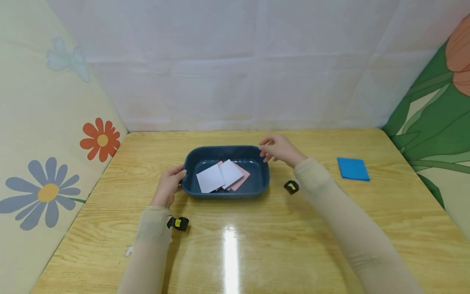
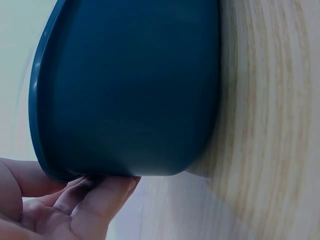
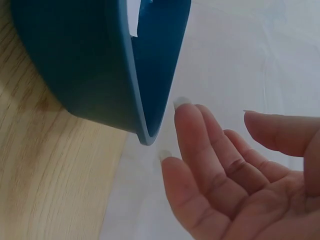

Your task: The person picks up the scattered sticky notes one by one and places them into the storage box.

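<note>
A dark blue rectangular basin with rounded corners stands on the wooden table. Inside it lie two white paper squares, with pink paper squares partly hidden beneath. At the basin's left end my left hand holds the rim; the left wrist view shows the thumb at the rim of the basin and fingers against the outer wall underneath. My right hand is by the far right corner. Its fingers are loosely bent and spread, just apart from the rim in the right wrist view, holding nothing.
A blue square stack lies on the table to the right. Black wrist devices with yellow marks show beside both sleeves. A small white scrap is near the left sleeve. A white cloth wall closes the back.
</note>
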A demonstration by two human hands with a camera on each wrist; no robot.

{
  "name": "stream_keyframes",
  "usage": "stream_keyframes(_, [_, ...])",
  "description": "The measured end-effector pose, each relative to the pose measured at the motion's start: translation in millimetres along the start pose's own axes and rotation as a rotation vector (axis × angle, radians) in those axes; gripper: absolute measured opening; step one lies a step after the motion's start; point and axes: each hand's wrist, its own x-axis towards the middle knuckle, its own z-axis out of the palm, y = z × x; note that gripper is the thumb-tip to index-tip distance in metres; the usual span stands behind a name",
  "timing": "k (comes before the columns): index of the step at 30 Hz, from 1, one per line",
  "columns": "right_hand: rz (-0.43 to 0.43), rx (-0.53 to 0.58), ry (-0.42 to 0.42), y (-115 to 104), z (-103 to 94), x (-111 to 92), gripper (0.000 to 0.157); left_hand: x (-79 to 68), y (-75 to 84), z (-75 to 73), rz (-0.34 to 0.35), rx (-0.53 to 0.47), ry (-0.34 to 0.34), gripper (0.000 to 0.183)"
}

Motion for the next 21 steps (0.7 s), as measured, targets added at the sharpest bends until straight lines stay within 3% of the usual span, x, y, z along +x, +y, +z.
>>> stream_keyframes(21, [0.025,-0.001,0.04,16.5,-14.3,-10.0,0.03,-1.1,0.2,-0.9,-0.006,0.008,-0.004,0.046])
